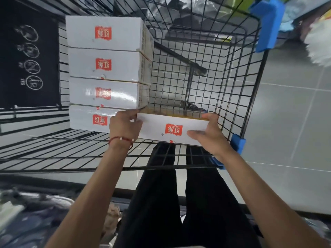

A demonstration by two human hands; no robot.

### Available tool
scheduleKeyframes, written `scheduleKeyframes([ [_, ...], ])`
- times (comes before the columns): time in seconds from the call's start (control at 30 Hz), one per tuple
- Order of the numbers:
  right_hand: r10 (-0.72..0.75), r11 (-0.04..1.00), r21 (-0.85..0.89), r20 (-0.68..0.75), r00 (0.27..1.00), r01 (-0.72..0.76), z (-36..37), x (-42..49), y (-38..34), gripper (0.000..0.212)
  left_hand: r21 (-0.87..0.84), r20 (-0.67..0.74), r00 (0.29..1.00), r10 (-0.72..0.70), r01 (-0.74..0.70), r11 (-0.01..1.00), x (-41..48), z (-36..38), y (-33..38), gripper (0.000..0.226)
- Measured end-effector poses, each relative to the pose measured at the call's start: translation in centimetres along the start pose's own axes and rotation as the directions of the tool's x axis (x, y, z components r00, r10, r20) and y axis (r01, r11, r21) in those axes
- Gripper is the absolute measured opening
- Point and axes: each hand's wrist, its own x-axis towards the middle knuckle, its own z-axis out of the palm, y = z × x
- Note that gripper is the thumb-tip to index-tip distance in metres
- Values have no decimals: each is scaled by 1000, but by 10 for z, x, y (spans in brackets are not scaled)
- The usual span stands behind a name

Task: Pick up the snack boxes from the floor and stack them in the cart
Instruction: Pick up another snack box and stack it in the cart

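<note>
I held one snack box with both hands. My left hand gripped its left end, with the fingers curled over the far corner. My right hand gripped the right end, with the thumb flat on the white face and the fingers hooked over the far edge. The box was inside the cart, at the near right part of the basket, just beside the closest box of the row. I could not tell if it touched the basket floor.

The box was a flat, long carton of smooth white cardboard with sharp edges, and a yellow-orange side showed along its far edge. The cart was made of thin black wire in a square grid, with blue plastic guards on its corners.

A row of four boxes of the same kind was packed side by side along the left wall of the basket. One of them had a glossy shine on its face.

Each box carried a red label in the shape of a flag with the white characters 红派. On the held box and on three boxes of the row the label was upside down to me; on the nearest box it read upright. The small line of letters in the label was too small to read surely.

A black panel on the left showed four white circle signs. A red string bracelet was around my left wrist. The floor was of grey tiles.
</note>
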Motion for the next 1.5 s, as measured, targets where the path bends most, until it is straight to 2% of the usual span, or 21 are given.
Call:
scheduleKeyframes([
  [0.13,-22,999,-24,1,1000,22,1,-1,5,65,88,-9,1000,21,-20,996,-1,0,-5,28],
  [0.2,-23,1000,-15,-13,1000,23,1,0,7,62,87,25,1000,19,-21,996,-3,3,-5,32],
  [0.27,-25,1000,0,-19,999,25,1,1,8,59,158,60,997,41,-50,986,-8,7,-2,37],
  [0.33,-44,999,-18,-29,999,44,0,2,10,65,196,67,997,48,-61,979,-11,10,2,38],
  [0.43,-42,999,-26,-11,999,42,-1,3,14,84,182,70,997,-10,-3,983,-11,11,7,39],
  [0.57,26,999,34,42,999,-27,-8,-6,14,85,145,158,983,-88,65,987,-24,10,14,45],
  [0.67,12,999,34,51,999,-14,-14,-25,6,74,77,201,976,-80,66,995,-42,10,22,47],
  [0.77,-49,999,5,-5,999,49,-18,-53,-4,61,-94,260,964,-54,81,992,-64,8,30,43],
  [0.9,-68,983,160,-123,990,88,-18,-98,-8,47,-308,346,933,96,16,951,-86,-4,41,32],
  [1.03,-51,925,350,-272,961,149,-8,-141,-4,32,-449,328,917,226,-60,892,-105,-25,49,21],
  [1.1,-60,888,405,-370,927,219,-1,-159,0,21,-484,321,907,273,-92,870,-115,-34,52,25],
  [1.2,-37,833,472,-470,882,287,3,-182,8,18,-501,321,892,319,-127,856,-123,-44,62,30],
  [1.37,66,705,616,-552,831,353,-17,-217,25,18,-442,323,870,373,-209,872,-141,-45,92,20],
  [1.5,165,560,717,-588,792,416,-41,-243,57,22,-400,382,798,466,-312,862,-175,-21,134,13],
])
